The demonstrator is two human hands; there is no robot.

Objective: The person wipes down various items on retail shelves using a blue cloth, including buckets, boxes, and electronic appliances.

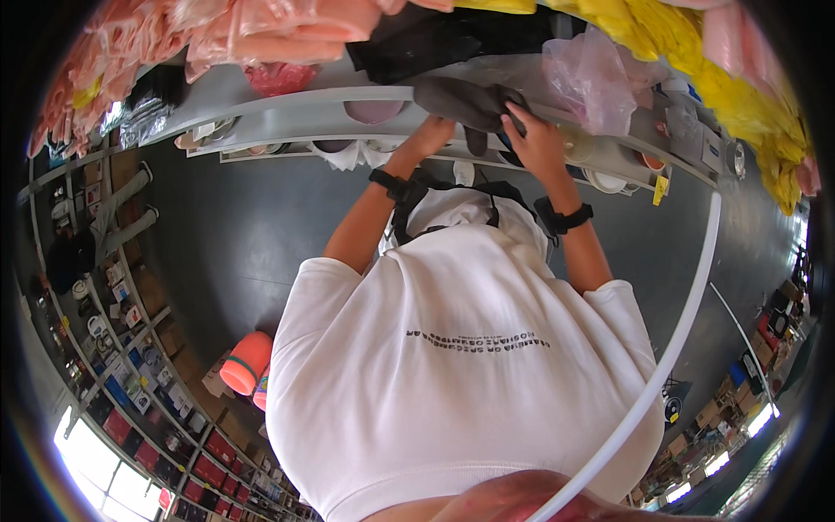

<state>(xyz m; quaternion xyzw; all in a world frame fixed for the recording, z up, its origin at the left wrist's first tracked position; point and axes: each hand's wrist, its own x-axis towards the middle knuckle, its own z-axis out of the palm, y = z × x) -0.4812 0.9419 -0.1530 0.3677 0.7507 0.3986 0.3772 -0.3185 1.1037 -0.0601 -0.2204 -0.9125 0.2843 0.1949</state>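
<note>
A dark grey-brown glove-like item [456, 104] is stretched between my two hands, above the edge of a shelf. My left hand [436, 134] grips its lower left side, with the fingertips partly hidden. At its right end, my right hand [540, 140] pinches dark material between thumb and fingers. One narrow finger-like part [476, 140] of the item hangs down between the hands. Black straps with small devices [408, 189] are on both wrists.
The pale shelf [261, 107] holds a crumpled translucent pink plastic bag [590, 78] and black plastic [456, 39]. Pink bags [261, 32] and yellow bags [724, 78] hang above. Dishes [603, 179] stand on lower levels. Another person's legs [124, 202] show by the left racks.
</note>
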